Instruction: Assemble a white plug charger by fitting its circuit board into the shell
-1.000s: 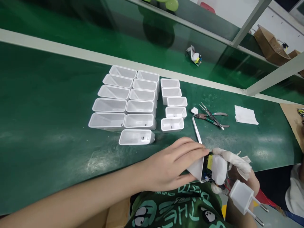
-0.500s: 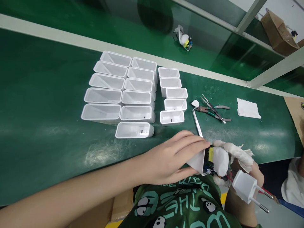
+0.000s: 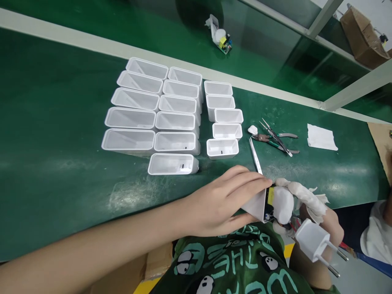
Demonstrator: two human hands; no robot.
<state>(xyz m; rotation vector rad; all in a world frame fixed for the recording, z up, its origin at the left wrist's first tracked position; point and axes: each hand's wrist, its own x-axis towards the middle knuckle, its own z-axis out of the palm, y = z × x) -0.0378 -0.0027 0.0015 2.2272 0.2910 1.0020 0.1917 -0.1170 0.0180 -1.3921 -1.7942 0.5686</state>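
Observation:
My left hand (image 3: 228, 200) is closed around a white plastic housing (image 3: 255, 207), its open end turned to the right. A circuit board (image 3: 268, 204) with a yellow component and a soft white lump (image 3: 283, 205) sits partly inside that opening. My right hand (image 3: 308, 202), its fingertips wrapped in white covers, grips the board from the far side; some of its fingers are hidden behind the lump. A white two-pin plug (image 3: 314, 241) hangs below, joined near the board by red wires.
Rows of white open housings (image 3: 128, 139) stand left of centre. Tweezers (image 3: 255, 156), pliers (image 3: 261, 138) with another pair of tweezers on top, and a white paper piece (image 3: 321, 137) lie beyond my hands. Another board assembly (image 3: 219, 36) rests behind the rail; a person's sleeve (image 3: 372, 224) shows right.
The board and white lump have slid slightly deeper into the housing, and the plug has shifted a little left and up. The camera view has moved slightly.

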